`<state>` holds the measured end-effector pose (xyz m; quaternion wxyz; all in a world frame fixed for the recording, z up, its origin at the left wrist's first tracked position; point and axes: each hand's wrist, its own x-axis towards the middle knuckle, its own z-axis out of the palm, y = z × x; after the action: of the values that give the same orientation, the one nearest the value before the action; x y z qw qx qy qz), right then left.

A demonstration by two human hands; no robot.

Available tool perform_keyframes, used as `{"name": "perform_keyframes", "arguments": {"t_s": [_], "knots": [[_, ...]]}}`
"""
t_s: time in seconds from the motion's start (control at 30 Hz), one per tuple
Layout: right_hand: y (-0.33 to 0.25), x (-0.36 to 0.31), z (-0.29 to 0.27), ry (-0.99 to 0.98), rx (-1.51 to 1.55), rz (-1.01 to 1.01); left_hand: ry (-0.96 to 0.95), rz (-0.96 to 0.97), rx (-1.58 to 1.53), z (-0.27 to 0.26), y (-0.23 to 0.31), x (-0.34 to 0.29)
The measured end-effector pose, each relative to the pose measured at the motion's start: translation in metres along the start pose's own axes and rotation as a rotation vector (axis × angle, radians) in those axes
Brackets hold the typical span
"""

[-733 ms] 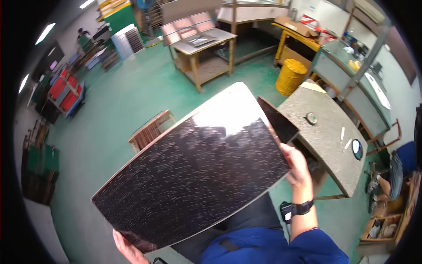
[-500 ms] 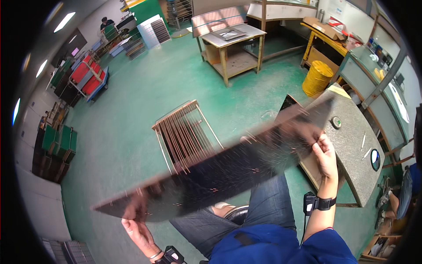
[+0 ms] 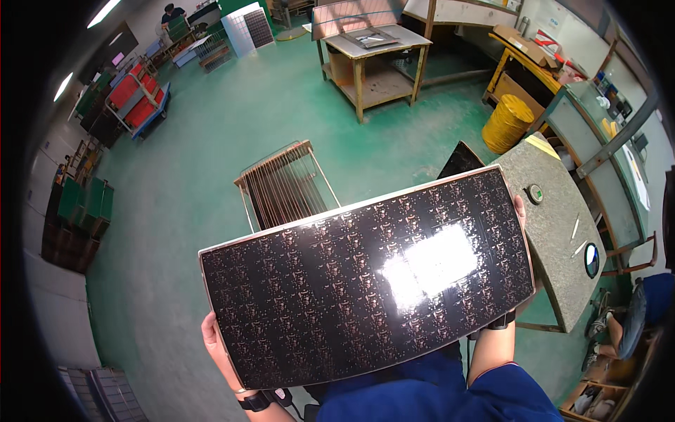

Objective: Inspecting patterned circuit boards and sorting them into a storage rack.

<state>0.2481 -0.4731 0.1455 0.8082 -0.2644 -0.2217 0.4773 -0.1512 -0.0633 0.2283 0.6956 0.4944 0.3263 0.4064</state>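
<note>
As two hands bear it up, the dark panel (image 3: 316, 302): held before the wearer's blue shirt (image 3: 401, 394), patterned face in view, long sides running left to right, right end higher in view. Pale rim along the far edge; copper-coloured marks over the face; strong glare right of the middle.
Left hand (image 3: 213, 339): clasping the panel's left short edge. Several fingers out of sight behind it — spread or pressed together, cannot tell. Black strap (image 3: 254, 402) at the wrist.
Right hand (image 3: 520, 209): clasping the panel's right short edge, mostly hidden by it. Finger spacing cannot be told.
Slatted rack (image 3: 285, 179): beyond the panel's far edge, left of its middle, near end covered from view by the panel.
Second dark board (image 3: 460, 162): just past the panel's far right corner in view.
Grey table (image 3: 555, 235): right of the panel — bearing a round roll (image 3: 535, 194), two slim white items and a black-rimmed oval item (image 3: 592, 260).
Yellow drum (image 3: 508, 123): beyond the panel's far right corner.
Wooden-legged table (image 3: 410, 39): well beyond the panel's far edge, a flat grey frame (image 3: 369, 37) on top.
Red cart (image 3: 140, 95): well apart from the panel, beyond and left.
Green bins (image 3: 77, 200): well left of the panel.
Other persons: one far beyond the panel, leftward; one right of it, partly visible.
</note>
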Motion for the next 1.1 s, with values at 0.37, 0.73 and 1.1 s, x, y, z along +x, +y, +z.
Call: {"name": "perform_keyframes", "arguments": {"t_s": [0.37,0.73,1.1], "knots": [[0.023,-0.015,0.045,0.228,0.012,-0.125,0.058,-0.055,0.051,0.003,-0.009,0.001],[-0.014,0.044,0.062,0.415,0.012,-0.252,0.080,-0.081,0.059,0.005,-0.014,0.001],[0.041,-0.002,0.118,0.591,0.013,-0.385,0.089,-0.124,0.071,0.012,-0.015,0.004]]}}
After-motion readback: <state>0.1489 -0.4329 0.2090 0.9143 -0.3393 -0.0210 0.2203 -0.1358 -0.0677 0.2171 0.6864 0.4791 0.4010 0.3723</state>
